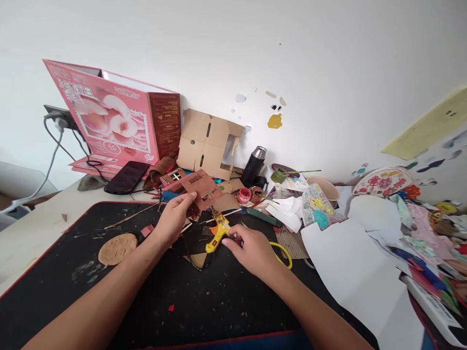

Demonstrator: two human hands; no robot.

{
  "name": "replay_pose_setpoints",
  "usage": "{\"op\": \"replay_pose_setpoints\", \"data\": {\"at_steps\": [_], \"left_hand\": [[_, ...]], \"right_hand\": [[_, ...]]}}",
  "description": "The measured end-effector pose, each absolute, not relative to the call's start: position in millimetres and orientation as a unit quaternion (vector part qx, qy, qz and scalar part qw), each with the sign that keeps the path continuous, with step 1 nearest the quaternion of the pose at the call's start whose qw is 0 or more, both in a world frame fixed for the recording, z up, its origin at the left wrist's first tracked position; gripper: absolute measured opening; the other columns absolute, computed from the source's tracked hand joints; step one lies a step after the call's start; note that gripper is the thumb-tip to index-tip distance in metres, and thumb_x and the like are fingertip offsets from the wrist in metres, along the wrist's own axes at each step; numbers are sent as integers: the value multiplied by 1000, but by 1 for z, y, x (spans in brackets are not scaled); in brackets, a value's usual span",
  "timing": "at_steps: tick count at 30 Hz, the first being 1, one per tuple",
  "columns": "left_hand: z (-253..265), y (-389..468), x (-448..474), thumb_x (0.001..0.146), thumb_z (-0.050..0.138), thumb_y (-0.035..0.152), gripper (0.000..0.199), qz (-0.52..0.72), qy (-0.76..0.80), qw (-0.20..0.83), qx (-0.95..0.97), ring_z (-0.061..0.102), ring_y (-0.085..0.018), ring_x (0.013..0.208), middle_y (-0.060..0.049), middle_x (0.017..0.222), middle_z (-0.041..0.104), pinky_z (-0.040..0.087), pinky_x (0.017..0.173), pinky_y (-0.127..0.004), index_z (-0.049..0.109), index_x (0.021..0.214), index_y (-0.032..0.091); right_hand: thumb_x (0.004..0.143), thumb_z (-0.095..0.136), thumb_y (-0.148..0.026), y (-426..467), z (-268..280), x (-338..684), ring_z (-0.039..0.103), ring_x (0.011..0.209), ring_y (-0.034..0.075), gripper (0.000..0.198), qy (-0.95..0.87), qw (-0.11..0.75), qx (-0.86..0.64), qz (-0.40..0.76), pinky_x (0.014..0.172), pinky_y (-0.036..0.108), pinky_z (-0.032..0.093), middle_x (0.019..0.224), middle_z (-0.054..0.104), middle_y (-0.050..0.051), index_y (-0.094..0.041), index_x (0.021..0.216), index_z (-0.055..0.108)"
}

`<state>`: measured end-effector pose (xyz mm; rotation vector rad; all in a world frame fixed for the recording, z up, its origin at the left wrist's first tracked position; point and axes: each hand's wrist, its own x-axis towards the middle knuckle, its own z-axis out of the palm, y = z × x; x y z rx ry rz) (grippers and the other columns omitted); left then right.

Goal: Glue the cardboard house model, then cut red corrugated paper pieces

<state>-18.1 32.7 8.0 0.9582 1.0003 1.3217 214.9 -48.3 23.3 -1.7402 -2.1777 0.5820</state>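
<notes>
Above the far half of the black mat [182, 301]: a reddish-brown panel [200, 184] with small cut-out openings, tilted and clear of the mat's surface.
Left hand [178, 211]: my fingers are pinched on the panel's near edge, thumb on the upper face.
Yellow glue gun [219, 234]: lying just to the right of the panel and a little nearer me, its nozzle end pointing away, its orange trigger on the left side.
Right hand [251, 248]: my fingers are curled at the back of the glue gun, thumb and forefinger close together; from this angle I cannot tell whether they grip it.
By my left forearm: a round tan disc [117, 249] flat on the mat, with a small reddish scrap [147, 230] near it.
Past my right wrist: a yellow loop [286, 253], partly hidden, and a piece of corrugated cardboard [292, 241].
Beyond the panel: a tan cardboard sheet [197, 141] leaning at the wall, a black flask [251, 167], an open red paint jar [244, 195] and a green jar [279, 175].
Far left: a pink box [116, 121] standing behind a black phone [127, 176] on the tabletop [69, 209].
Right side: white paper [357, 272] overlapping the mat.
</notes>
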Motion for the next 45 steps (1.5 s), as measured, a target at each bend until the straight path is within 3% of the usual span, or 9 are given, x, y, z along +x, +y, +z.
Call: {"op": "replay_pose_setpoints", "data": {"at_steps": [7, 11, 14, 25, 36, 42, 45], "left_hand": [[9, 34, -18, 69, 86, 68, 53, 563, 420, 572, 422, 59, -17, 54, -3, 60, 65, 42, 53, -29, 66, 68, 19], [8, 33, -19, 68, 87, 68, 53, 556, 421, 577, 426, 59, -17, 54, -3, 59, 65, 43, 52, -28, 67, 67, 19], [8, 33, -18, 72, 86, 64, 49, 548, 420, 581, 431, 59, -17, 55, -3, 60, 65, 43, 52, -28, 66, 66, 20], [5, 31, -19, 78, 84, 59, 42, 540, 407, 584, 449, 59, -18, 57, -4, 64, 67, 45, 52, -27, 72, 68, 20], [3, 32, -20, 75, 86, 66, 51, 533, 401, 585, 461, 60, -16, 58, -4, 64, 67, 46, 54, -25, 72, 70, 17], [5, 30, -18, 74, 89, 53, 40, 514, 385, 648, 409, 63, -17, 56, -5, 62, 68, 48, 51, -24, 71, 70, 17], [10, 28, -18, 78, 88, 39, 29, 468, 372, 714, 366, 69, -19, 60, -9, 72, 76, 54, 54, -25, 74, 82, 15]], "right_hand": [[102, 74, -50, -59, 34, 188, 75, 89, 24, 47, -780, 105, -564, 250, 77, 31, 46, 97, 83, 4, -27, 143, 73], [102, 73, -56, -57, 27, 172, 77, 108, 31, 48, -806, 63, -553, 201, 88, 37, 52, 122, 82, 10, -24, 137, 76], [102, 72, -58, -57, 20, 167, 77, 110, 33, 47, -814, 38, -556, 166, 91, 40, 54, 128, 80, 12, -24, 134, 75], [103, 73, -51, -61, 29, 179, 78, 104, 27, 31, -825, 61, -538, 161, 84, 33, 51, 114, 84, 7, -26, 120, 81], [98, 74, -61, -67, 19, 177, 78, 93, 29, 44, -784, 49, -596, 166, 75, 33, 47, 102, 85, 7, -28, 127, 79], [96, 78, -48, -66, 15, 175, 74, 80, 23, 27, -770, 87, -607, 175, 68, 28, 42, 84, 81, 2, -28, 113, 83], [95, 78, -43, -62, 15, 176, 72, 75, 20, 23, -759, 137, -607, 190, 67, 27, 42, 81, 80, 1, -26, 109, 84]]}}
